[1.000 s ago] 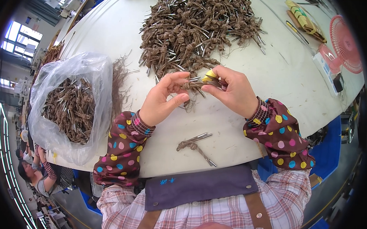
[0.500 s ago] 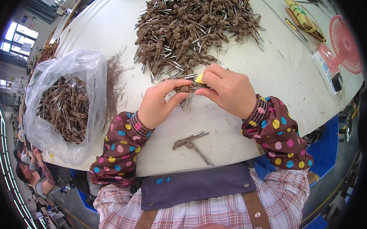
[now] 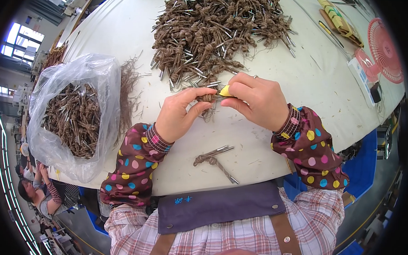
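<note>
**Pinching one knotted cord between both hands, mid-table**

Holding a brown knotted twine bundle with metal tips (image 3: 208,98) pinched narrow, left hand (image 3: 179,114) at one end, right hand (image 3: 255,98) at the other. A yellow fingertip cover (image 3: 225,90) on the right hand likely aids friction. Large loose pile of brown metal-tipped cords (image 3: 216,33) lies just beyond. One similar cord (image 3: 214,160) rests by the near table (image 3: 126,30) edge. Clear plastic bag of cords (image 3: 69,118) at left edge.

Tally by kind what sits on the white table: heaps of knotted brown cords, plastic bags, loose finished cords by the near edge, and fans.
Heaps of knotted brown cords: 1
Clear plastic bags: 1
Loose knotted cords near the table edge: 1
Pink fans: 1
Total: 4
</note>
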`<move>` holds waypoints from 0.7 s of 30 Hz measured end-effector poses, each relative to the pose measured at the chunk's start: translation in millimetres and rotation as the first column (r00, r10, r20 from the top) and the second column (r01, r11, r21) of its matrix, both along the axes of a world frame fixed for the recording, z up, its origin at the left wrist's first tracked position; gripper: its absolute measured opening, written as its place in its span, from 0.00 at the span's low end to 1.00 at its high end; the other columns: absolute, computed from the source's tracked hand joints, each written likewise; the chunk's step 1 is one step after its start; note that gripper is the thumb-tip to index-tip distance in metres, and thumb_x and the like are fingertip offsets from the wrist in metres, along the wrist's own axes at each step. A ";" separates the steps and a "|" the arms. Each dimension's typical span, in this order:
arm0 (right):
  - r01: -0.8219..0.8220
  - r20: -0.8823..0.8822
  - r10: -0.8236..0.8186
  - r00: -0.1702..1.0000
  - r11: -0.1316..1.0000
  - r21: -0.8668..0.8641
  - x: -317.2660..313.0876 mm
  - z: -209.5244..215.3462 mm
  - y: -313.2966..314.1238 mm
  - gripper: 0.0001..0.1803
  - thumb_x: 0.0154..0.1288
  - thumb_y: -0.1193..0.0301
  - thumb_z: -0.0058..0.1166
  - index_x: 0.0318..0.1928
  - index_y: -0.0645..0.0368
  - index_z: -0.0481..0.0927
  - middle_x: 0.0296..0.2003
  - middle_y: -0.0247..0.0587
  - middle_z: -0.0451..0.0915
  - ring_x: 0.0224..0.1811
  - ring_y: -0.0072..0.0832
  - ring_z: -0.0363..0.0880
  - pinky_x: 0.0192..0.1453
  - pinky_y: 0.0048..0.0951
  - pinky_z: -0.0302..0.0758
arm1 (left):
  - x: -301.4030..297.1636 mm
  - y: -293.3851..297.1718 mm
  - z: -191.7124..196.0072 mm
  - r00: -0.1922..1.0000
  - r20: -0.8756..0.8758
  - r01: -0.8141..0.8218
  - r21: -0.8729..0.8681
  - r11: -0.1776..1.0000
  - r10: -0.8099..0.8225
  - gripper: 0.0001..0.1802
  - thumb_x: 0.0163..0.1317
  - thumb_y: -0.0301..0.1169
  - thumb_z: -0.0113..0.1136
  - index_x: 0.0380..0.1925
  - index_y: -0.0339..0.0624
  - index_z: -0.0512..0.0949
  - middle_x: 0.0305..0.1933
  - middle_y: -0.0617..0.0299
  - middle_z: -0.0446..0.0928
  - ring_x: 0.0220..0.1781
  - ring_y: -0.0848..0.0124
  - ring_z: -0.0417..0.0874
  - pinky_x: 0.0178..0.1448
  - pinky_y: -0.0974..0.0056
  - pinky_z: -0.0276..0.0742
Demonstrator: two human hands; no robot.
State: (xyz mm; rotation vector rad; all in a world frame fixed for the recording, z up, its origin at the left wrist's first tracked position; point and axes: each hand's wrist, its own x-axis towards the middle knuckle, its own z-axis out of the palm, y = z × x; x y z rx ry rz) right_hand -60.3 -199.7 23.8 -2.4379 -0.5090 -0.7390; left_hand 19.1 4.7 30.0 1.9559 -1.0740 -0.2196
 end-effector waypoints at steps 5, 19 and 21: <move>0.020 -0.032 -0.019 0.999 1.000 0.011 -0.8 -1.1 2.4 0.10 0.55 0.64 0.62 0.30 0.55 0.77 0.30 0.31 0.75 0.25 0.29 0.76 0.27 0.28 0.71 | -1.3 -1.5 1.0 1.000 -0.013 0.002 -0.010 1.000 -0.002 0.15 0.57 0.26 0.62 0.46 0.42 0.78 0.35 0.56 0.80 0.31 0.67 0.81 0.38 0.68 0.75; 0.017 -0.041 -0.015 0.999 0.998 0.053 -0.4 -3.7 4.7 0.10 0.58 0.62 0.58 0.29 0.53 0.75 0.29 0.30 0.72 0.24 0.30 0.76 0.26 0.30 0.71 | -1.9 -1.2 0.0 0.998 0.057 0.015 -0.017 1.000 -0.014 0.14 0.57 0.26 0.62 0.45 0.44 0.79 0.35 0.56 0.80 0.35 0.63 0.81 0.39 0.66 0.76; 0.021 -0.042 -0.020 0.999 0.999 0.036 -0.5 -3.8 4.8 0.09 0.55 0.65 0.62 0.29 0.55 0.77 0.29 0.31 0.75 0.23 0.28 0.75 0.25 0.27 0.71 | -3.0 -1.2 1.1 0.999 0.049 0.005 0.010 1.000 -0.006 0.14 0.56 0.27 0.62 0.45 0.44 0.79 0.35 0.57 0.80 0.35 0.63 0.81 0.39 0.65 0.76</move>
